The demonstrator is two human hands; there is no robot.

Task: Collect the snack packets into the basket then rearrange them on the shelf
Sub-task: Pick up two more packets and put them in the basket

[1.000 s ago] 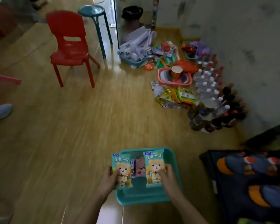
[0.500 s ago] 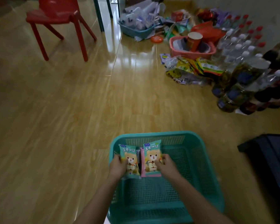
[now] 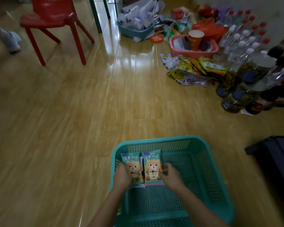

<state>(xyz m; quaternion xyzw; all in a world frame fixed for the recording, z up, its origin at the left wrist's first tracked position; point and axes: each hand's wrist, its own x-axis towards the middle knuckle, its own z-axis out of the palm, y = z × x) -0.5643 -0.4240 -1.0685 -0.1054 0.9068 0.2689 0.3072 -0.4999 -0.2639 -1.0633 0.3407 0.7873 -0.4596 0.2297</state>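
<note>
A teal mesh basket (image 3: 208, 174) stands on the wooden floor right below me. In its left half lie two teal snack packets with a cartoon bear, side by side: the left packet (image 3: 131, 163) and the right packet (image 3: 152, 164), with pink packets partly hidden beneath them. My left hand (image 3: 121, 177) grips the left packet at its lower left side. My right hand (image 3: 170, 175) holds the right packet at its right edge, fingers curled on it.
More yellow and green snack bags (image 3: 193, 69) lie on the floor at the right, beside jars (image 3: 246, 76) and several bottles (image 3: 243, 40). A pink basket (image 3: 193, 53) with a paper cup, a blue basket (image 3: 134, 31) and a red chair (image 3: 56, 20) stand farther off. A dark bag (image 3: 275, 161) lies right of the basket.
The view has come lower and closer to the floor. Both hands have brought the two bear packets down into the basket's left half, onto the pink packets.
</note>
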